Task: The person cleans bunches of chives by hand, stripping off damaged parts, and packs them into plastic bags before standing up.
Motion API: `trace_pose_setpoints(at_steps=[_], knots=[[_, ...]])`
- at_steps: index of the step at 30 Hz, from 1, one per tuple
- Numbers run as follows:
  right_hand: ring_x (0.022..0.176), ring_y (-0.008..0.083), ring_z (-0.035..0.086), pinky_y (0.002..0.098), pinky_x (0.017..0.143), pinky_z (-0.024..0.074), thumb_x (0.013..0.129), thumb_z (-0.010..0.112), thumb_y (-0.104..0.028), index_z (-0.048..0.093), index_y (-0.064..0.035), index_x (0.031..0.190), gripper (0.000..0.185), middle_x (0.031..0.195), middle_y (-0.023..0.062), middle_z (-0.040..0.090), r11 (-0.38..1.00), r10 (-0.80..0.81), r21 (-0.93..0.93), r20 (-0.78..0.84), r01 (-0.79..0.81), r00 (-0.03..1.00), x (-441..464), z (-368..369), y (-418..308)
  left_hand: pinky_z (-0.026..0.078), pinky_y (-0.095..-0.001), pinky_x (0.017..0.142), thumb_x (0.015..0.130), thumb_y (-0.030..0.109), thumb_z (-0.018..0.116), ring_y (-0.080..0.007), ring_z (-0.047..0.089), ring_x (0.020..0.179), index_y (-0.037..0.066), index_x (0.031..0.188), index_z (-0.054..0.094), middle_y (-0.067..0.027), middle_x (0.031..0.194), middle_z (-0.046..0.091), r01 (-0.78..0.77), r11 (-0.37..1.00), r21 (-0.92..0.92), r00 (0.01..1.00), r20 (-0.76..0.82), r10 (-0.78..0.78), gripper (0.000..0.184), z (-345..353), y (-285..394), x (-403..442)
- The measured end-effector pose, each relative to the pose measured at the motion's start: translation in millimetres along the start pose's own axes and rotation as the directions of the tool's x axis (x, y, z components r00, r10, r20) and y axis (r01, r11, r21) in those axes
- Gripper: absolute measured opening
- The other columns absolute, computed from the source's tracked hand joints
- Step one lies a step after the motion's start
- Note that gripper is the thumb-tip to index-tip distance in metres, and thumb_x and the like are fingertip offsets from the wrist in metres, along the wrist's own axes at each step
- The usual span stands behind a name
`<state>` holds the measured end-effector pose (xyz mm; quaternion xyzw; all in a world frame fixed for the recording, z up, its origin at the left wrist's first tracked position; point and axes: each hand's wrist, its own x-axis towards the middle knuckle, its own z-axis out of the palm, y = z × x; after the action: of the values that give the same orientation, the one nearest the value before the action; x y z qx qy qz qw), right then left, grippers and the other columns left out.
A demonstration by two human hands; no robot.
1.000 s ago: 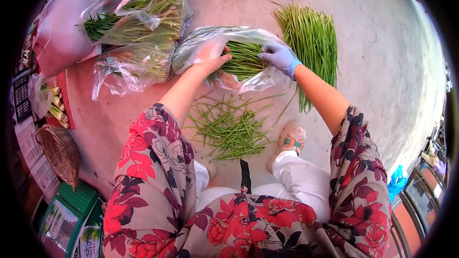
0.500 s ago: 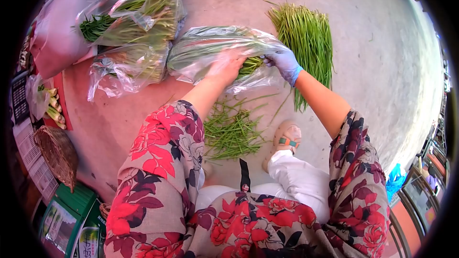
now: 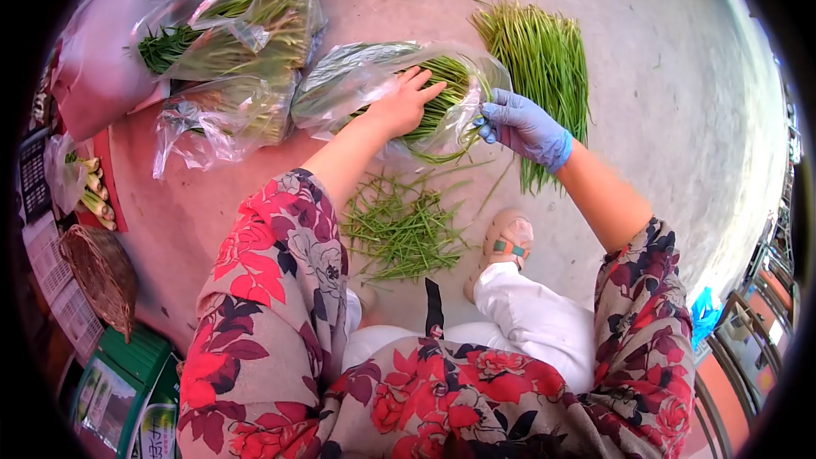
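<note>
Left hand: my bare left hand (image 3: 406,106) is open, fingers spread, palm down across the bundle of green stems (image 3: 455,76). The bundle lies inside a clear plastic bag (image 3: 336,89) on the concrete floor (image 3: 671,119), ahead of my feet, with the bag's mouth toward my right side. The film covers the bundle's left portion; near my fingers the stems show uncovered.

Right hand: my right hand (image 3: 527,129) wears a blue glove. Its fingers are bent and closed at the bag's mouth, pinching thin stems at that end (whether film is also caught in the grip, I cannot tell). A few stems curve out below the bag's near edge, just beside the glove.

Surrounding items: a second, unbagged bundle (image 3: 544,76) lies on the floor beyond my right hand, near the bag's mouth. A scattered heap of loose stems (image 3: 404,229) sits between the bag and my body, to the left of my right shoe (image 3: 508,238). Several filled bags (image 3: 272,30) are stacked to the upper left, next to the bag under my left hand. Farther left are pale stalks (image 3: 98,195) on a red surface (image 3: 116,183), a wicker basket (image 3: 100,276) and a green box (image 3: 127,348). A bright blue plastic item (image 3: 704,316) is at the far right.
</note>
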<state>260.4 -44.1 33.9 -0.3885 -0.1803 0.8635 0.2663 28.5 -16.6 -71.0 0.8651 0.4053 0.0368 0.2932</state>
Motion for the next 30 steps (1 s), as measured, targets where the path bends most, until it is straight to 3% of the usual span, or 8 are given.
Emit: trace_pose_setpoints(at_steps=[3, 6, 12, 16, 22, 25, 28, 30], knots=[[0.074, 0.0141, 0.061, 0.0263, 0.068, 0.0505, 0.088, 0.057, -0.013, 0.056, -0.0031, 0.098, 0.013, 0.085, 0.0062, 0.063, 0.993, -0.112, 0.035, -0.078, 0.115, 0.991, 22, -8, 8, 0.029, -0.0385, 0.106, 0.084, 0.019, 0.052, -0.0297, 0.036, 0.127, 0.013, 0.136, 0.038, -0.014, 0.135, 0.042, 0.009, 0.879, -0.476, 1.0, -0.021, -0.021, 0.054, -22, 4, -3], [0.077, 0.0175, 0.062, 0.0294, 0.072, 0.0519, 0.089, 0.057, -0.012, 0.057, -0.0032, 0.095, 0.011, 0.087, 0.0079, 0.063, 0.967, -0.214, 0.112, -0.117, 0.227, 0.97, 40, -10, 0, 0.034, -0.0339, 0.103, 0.086, 0.035, 0.057, -0.0244, 0.043, 0.123, 0.003, 0.135, 0.036, -0.016, 0.129, 0.048, 0.244, 0.361, -0.9, 0.97, 0.23, -0.083, 0.063, -34, 17, -12], [0.085, 0.0226, 0.061, 0.0334, 0.082, 0.0506, 0.088, 0.056, -0.008, 0.057, -0.0003, 0.098, 0.013, 0.092, 0.0128, 0.063, 0.931, -0.343, 0.125, -0.024, 0.343, 0.939, 54, -13, -27, 0.047, -0.0258, 0.073, 0.091, 0.03, 0.054, -0.012, 0.058, 0.078, 0.0, 0.104, 0.053, -0.0044, 0.086, 0.06, 0.266, 0.167, -0.949, 0.963, 0.253, -0.093, 0.033, -30, 19, -12], [0.079, 0.0188, 0.06, 0.0309, 0.075, 0.0493, 0.089, 0.055, -0.01, 0.056, -0.0009, 0.097, 0.012, 0.088, 0.01, 0.061, 0.937, -0.341, 0.11, 0.08, 0.331, 0.937, 40, -9, -51, 0.044, -0.0385, 0.066, 0.093, 0.032, 0.045, -0.0267, 0.06, 0.078, 0.007, 0.094, 0.055, -0.0074, 0.085, 0.064, 0.255, 0.844, -0.472, 0.967, 0.096, -0.238, 0.026, -58, 9, -8], [0.067, 0.0125, 0.059, 0.0237, 0.063, 0.0486, 0.085, 0.061, -0.015, 0.055, -0.0013, 0.099, 0.021, 0.086, 0.0066, 0.061, 0.954, 0.083, -0.3, 0.233, -0.01, 0.969, -6, 54, -41, 0.042, -0.0354, 0.09, 0.091, 0.021, 0.048, -0.0286, 0.056, 0.103, 0.002, 0.122, 0.048, -0.017, 0.112, 0.058, 0.325, 0.896, -0.303, 0.946, 0.105, -0.308, 0.036, -24, -47, -21], [0.075, 0.0208, 0.062, 0.035, 0.069, 0.0499, 0.083, 0.06, -0.018, 0.059, -0.0006, 0.097, 0.023, 0.083, 0.0116, 0.063, 0.238, 0.471, -0.971, 0.145, 0.033, 0.87, -10, 95, 14, 0.038, -0.0319, 0.096, 0.086, 0.011, 0.048, -0.0248, 0.051, 0.114, 0.004, 0.131, 0.042, -0.0152, 0.126, 0.052, 0.325, 0.782, -0.532, 0.945, 0.159, -0.286, 0.045, -45, -42, -19], [0.075, 0.0265, 0.061, 0.0367, 0.069, 0.0485, 0.079, 0.057, -0.009, 0.059, -0.0035, 0.101, 0.022, 0.086, 0.0122, 0.062, -0.271, 0.338, -0.9, 0.243, 0.341, 0.909, 2, 95, 57, 0.042, -0.0293, 0.089, 0.082, 0.003, 0.044, -0.0185, 0.054, 0.107, 0.003, 0.129, 0.046, -0.0119, 0.121, 0.054, 0.343, 0.693, -0.634, 0.926, 0.105, -0.362, 0.046, -56, -57, -17], [0.076, 0.0309, 0.06, 0.0398, 0.068, 0.0476, 0.077, 0.056, -0.008, 0.059, -0.0035, 0.096, 0.02, 0.087, 0.0135, 0.061, -0.245, 0.107, -0.887, 0.377, 0.392, 0.92, 16, 107, 45, 0.044, -0.0276, 0.084, 0.082, 0.002, 0.043, -0.0153, 0.056, 0.103, 0.003, 0.127, 0.048, -0.0103, 0.117, 0.056, 0.426, 0.563, -0.708, 0.882, 0.185, -0.434, 0.045, -88, -42, -20]])
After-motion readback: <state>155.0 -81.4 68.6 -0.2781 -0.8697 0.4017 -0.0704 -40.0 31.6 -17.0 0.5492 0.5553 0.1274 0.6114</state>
